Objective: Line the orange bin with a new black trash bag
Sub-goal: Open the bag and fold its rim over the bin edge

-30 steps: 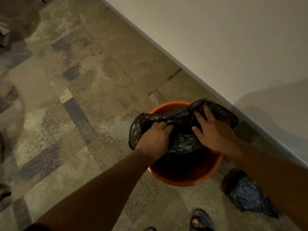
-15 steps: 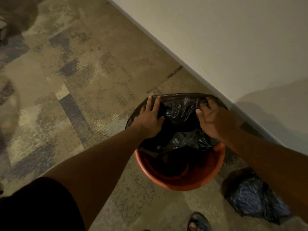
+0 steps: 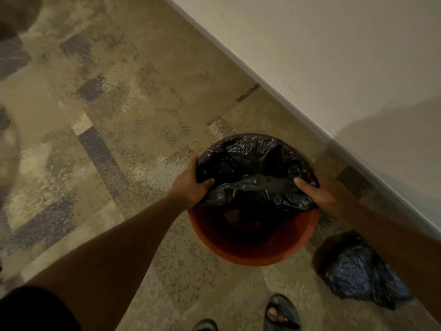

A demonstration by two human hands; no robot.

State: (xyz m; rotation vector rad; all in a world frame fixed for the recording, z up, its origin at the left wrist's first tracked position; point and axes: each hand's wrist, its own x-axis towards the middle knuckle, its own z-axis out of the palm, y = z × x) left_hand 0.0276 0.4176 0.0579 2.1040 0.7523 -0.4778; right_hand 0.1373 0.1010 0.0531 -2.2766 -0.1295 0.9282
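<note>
We see 1 round orange bin (image 3: 253, 255), 2 crinkled black bags. Our left hand (image 3: 191, 187) and right hand (image 3: 319, 194) clench the glossy trash bag (image 3: 253, 163) over the bin's far rim; 1 full bag (image 3: 358, 271) lies right of the bin.

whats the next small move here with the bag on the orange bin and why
Probably draw the loose near edge of the black trash bag toward the person and down over the bare near rim of the orange bin. The far rim is already covered, and the left hand and right hand grip the bag at each side.
</note>
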